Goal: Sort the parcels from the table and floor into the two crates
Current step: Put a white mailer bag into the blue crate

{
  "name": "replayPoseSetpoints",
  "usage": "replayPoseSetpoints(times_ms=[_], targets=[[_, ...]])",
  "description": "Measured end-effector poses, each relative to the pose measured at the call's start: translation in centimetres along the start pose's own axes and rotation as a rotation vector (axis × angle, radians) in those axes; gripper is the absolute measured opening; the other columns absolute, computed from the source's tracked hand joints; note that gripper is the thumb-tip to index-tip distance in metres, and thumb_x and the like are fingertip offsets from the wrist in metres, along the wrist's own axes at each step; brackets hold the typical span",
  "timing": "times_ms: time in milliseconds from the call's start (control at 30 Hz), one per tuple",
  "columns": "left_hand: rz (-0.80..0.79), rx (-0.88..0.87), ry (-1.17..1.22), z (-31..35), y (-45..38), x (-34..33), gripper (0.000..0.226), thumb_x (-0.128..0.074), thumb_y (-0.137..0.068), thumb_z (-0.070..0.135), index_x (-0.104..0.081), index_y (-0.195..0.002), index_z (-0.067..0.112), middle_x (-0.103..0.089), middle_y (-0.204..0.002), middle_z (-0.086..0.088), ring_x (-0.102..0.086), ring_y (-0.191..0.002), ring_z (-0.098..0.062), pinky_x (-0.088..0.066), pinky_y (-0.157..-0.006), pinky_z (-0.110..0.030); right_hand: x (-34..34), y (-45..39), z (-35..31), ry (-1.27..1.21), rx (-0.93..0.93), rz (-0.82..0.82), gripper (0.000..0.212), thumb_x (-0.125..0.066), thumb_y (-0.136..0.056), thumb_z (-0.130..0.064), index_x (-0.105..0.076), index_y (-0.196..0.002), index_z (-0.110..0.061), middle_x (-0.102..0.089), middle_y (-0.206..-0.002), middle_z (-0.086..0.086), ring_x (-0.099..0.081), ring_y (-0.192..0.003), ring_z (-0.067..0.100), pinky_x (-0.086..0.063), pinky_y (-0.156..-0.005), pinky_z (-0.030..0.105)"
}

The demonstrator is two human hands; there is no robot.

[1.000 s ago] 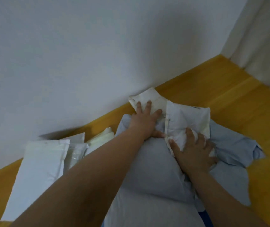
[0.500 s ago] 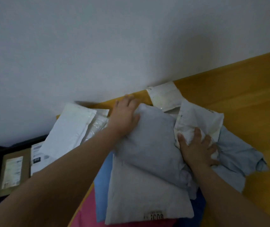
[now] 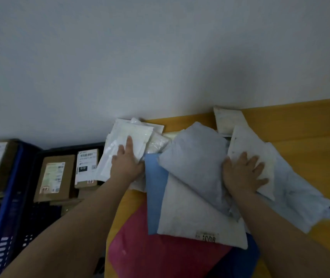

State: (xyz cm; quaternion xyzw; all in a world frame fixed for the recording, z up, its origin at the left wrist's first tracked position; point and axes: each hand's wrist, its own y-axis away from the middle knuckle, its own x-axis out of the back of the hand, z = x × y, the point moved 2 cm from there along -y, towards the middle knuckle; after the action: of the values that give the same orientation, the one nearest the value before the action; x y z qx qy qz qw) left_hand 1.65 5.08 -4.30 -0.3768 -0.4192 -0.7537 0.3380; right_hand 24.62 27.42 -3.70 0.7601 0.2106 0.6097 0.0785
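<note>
Left hand [image 3: 127,161] flat, fingers straight, on white mailer [image 3: 124,145]; right hand [image 3: 244,173] spread, pressing cream mailer [image 3: 246,143] beside grey parcel [image 3: 196,157].

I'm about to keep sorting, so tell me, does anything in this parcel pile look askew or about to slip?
Yes. The white mailer under the left hand juts past the table edge, over the dark crate. The pink parcel also overhangs the near edge. The rest lie criss-crossed, untidy but supported.
</note>
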Motion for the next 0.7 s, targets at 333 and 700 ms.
replayPoseSetpoints(times_ms=[333, 700], targets=[[0.014, -0.151, 0.250, 2.0, 5.5, 0.8, 0.069, -0.050, -0.097, 0.021, -0.013, -0.155, 0.019, -0.033, -0.144, -0.019, -0.048, -0.121, -0.033, -0.038, -0.101, -0.033, 3.0, 5.2, -2.8, 0.063, 0.420, 0.016, 0.061, -0.036, -0.101, -0.043, -0.024, -0.151, -0.012, -0.016, -0.159, 0.016, -0.011, -0.146, 0.034, -0.016, -0.117, 0.051], [0.444, -0.164, 0.714, 1.6, 14.8, 9.3, 0.018, -0.057, -0.096, 0.017, -0.057, -0.113, 0.019, -0.063, -0.090, 0.012, -0.064, -0.084, -0.011, -0.053, -0.070, -0.028, 5.2, 11.8, -4.6, -0.128, 0.756, -0.016, 0.054, -0.048, -0.099, -0.037, -0.041, -0.142, -0.006, -0.043, -0.146, 0.013, -0.033, -0.138, 0.031, -0.023, -0.115, 0.040]])
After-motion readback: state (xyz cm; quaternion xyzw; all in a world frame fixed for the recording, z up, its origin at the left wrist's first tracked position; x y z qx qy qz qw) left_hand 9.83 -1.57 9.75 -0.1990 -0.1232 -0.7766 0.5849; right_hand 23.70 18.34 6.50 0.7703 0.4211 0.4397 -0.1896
